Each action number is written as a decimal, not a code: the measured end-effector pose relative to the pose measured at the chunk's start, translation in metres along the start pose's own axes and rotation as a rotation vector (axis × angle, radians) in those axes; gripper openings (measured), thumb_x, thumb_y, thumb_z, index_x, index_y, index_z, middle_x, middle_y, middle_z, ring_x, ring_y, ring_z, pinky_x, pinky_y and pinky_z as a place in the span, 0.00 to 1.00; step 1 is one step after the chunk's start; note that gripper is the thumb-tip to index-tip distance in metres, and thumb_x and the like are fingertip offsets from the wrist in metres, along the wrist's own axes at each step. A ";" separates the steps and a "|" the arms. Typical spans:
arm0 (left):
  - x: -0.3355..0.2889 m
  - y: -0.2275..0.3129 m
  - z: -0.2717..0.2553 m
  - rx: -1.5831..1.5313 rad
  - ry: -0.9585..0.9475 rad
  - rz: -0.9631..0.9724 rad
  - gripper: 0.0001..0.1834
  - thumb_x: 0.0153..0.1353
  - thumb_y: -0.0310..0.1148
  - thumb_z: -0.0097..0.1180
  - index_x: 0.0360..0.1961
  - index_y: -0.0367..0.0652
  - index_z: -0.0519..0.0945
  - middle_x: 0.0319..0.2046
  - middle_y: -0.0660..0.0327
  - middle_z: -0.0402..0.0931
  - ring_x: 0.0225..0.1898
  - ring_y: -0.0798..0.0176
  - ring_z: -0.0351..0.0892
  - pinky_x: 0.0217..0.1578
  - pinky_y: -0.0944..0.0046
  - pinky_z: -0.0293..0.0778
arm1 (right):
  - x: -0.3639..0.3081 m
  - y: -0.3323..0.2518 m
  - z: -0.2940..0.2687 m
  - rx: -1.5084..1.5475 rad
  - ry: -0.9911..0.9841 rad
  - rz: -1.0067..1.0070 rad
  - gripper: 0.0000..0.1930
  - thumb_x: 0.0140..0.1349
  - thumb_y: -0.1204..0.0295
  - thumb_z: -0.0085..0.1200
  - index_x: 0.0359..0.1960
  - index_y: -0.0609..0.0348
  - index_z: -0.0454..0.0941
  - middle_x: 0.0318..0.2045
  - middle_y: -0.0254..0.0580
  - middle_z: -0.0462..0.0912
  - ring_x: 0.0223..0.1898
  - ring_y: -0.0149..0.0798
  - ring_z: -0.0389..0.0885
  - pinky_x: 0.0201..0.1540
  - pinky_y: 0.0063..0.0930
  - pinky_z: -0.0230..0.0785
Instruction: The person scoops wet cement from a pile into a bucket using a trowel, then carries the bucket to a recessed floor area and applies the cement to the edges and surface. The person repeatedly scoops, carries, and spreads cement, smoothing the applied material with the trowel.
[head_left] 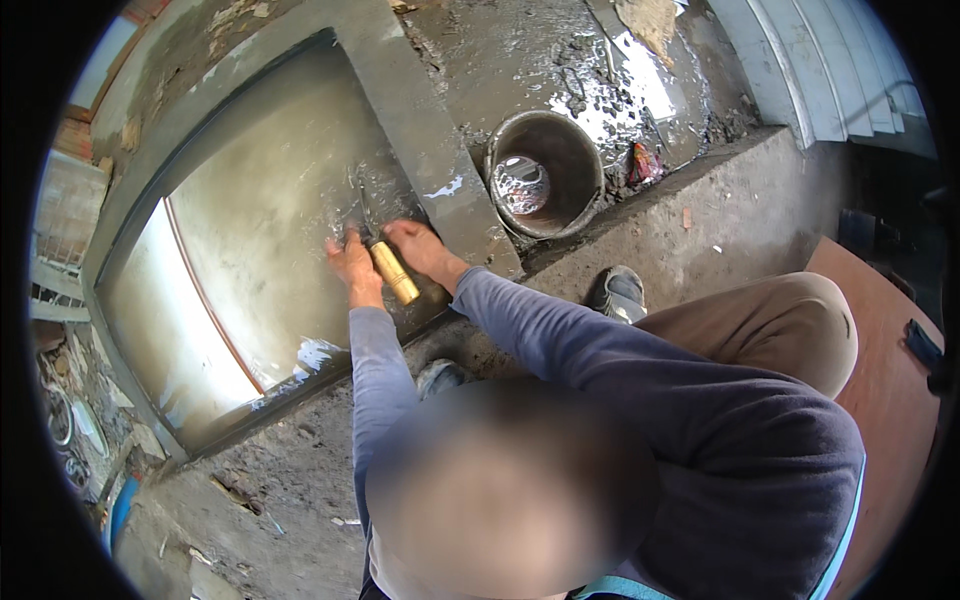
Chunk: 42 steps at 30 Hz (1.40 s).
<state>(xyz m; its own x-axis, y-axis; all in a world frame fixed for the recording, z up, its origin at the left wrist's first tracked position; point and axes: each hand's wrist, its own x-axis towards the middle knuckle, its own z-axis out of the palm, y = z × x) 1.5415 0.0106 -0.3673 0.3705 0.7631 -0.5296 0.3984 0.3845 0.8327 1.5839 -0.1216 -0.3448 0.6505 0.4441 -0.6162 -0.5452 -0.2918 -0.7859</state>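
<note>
My left hand [355,268] dips at the surface of the murky water in a rectangular cement basin [420,130], its fingers apart, just left of a yellow-handled tool [395,272]. The handle is a thick cylinder pointing back toward me. Its far end lies at the water, and the tool's head is hidden there, so I cannot tell its kind. My right hand [422,252] is bent in from the right, with its fingers closed at the tool's far end. A thin dark line [363,198] shows in the water beyond my hands.
A round bucket [590,205] with some water in it stands right of the basin. Beyond it lies wet, muddy ground [500,60] with a red scrap [643,163]. A low concrete ledge [735,180] runs off to the right. My shoe [620,293] is close to the basin.
</note>
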 end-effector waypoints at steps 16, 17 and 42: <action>-0.001 0.015 -0.012 -0.395 0.228 -0.232 0.27 0.71 0.42 0.66 0.59 0.30 0.75 0.51 0.49 0.83 0.45 0.52 0.86 0.42 0.47 0.86 | 0.011 -0.042 0.008 -0.273 0.002 0.297 0.37 0.71 0.58 0.63 0.73 0.72 0.64 0.59 0.63 0.79 0.58 0.50 0.80 0.62 0.39 0.72; -0.003 0.015 -0.011 -0.438 0.222 -0.283 0.28 0.71 0.37 0.67 0.63 0.30 0.71 0.54 0.48 0.81 0.48 0.50 0.84 0.45 0.48 0.85 | 0.015 -0.043 0.006 -0.273 -0.084 0.362 0.40 0.71 0.54 0.65 0.70 0.77 0.64 0.62 0.62 0.78 0.60 0.47 0.79 0.62 0.36 0.72; 0.046 -0.013 -0.028 -0.105 -0.016 -0.190 0.10 0.70 0.24 0.59 0.51 0.37 0.81 0.44 0.55 0.85 0.42 0.60 0.84 0.40 0.54 0.83 | -0.010 -0.054 0.024 0.210 -0.240 0.196 0.28 0.77 0.61 0.57 0.69 0.65 0.66 0.56 0.50 0.83 0.57 0.42 0.82 0.63 0.37 0.73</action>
<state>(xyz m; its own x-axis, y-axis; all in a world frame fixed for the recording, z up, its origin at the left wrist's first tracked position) 1.5297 0.0558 -0.3979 0.3105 0.6637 -0.6805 0.3734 0.5732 0.7294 1.5949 -0.0898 -0.2949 0.3945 0.5900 -0.7045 -0.7601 -0.2214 -0.6110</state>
